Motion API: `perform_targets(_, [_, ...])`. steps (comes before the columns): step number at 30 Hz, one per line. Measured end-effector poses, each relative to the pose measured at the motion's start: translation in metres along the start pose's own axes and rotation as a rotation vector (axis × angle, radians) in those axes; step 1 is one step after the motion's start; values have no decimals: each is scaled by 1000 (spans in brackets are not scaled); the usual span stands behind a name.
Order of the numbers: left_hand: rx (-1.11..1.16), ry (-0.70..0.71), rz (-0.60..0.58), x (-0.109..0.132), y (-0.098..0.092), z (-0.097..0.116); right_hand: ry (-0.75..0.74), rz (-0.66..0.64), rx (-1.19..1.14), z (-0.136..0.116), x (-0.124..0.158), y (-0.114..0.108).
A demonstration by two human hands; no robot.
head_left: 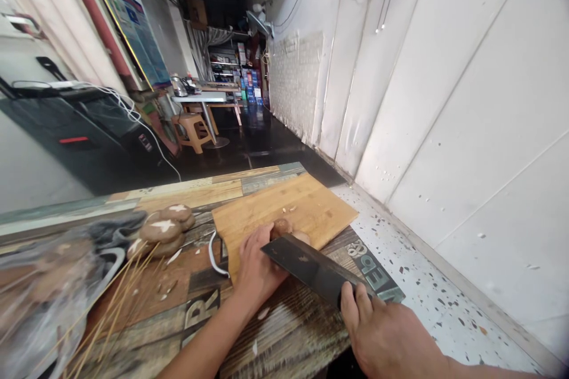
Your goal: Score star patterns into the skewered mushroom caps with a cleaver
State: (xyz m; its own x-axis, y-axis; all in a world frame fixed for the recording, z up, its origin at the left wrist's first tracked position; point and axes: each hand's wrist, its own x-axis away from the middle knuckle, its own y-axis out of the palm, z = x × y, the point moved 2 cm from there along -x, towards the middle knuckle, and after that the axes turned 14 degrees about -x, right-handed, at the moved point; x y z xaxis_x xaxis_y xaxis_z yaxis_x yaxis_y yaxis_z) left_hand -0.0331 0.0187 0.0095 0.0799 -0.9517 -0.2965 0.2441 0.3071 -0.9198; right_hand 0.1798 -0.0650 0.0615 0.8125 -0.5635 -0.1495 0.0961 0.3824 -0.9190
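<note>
Scored mushrooms [165,226] beside bamboo skewers [116,302]; orange stool [192,132] by a far white table [200,96]

View down a narrow room. Right: a white panelled wall [466,100], marked with small specks, meets a pale speckled terrazzo floor [422,284]. Centre: the floor turns dark and glossy [267,142] along the passage, reflecting light from the far end. Far end: a small white table [202,96] bearing a kettle [178,86], an orange-brown plastic stool [192,130] beside it, and shelves [246,71] stocked with coloured boxes. Left: a red pipe [95,18] and a blue poster [133,23] on the wall, above a dark cabinet [66,124] trailing a white cable [146,130]. Foreground: a table [284,331] printed with a plank pattern and lettering.
</note>
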Motion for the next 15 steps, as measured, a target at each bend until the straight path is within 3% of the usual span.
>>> perform_targets(4, [27,3,-17,-1,0,3,-6,-4,-52,7,11,-5])
perform_targets(7, [59,-48,-41,-4,0,4,65,-52,-295,25,25,-14])
perform_targets(12, [91,-67,-90,-6,-3,4,596,-135,-1011,70,33,-20])
perform_targets(15, [95,-47,-120,-7,-6,4,840,-309,-1381,84,32,-9])
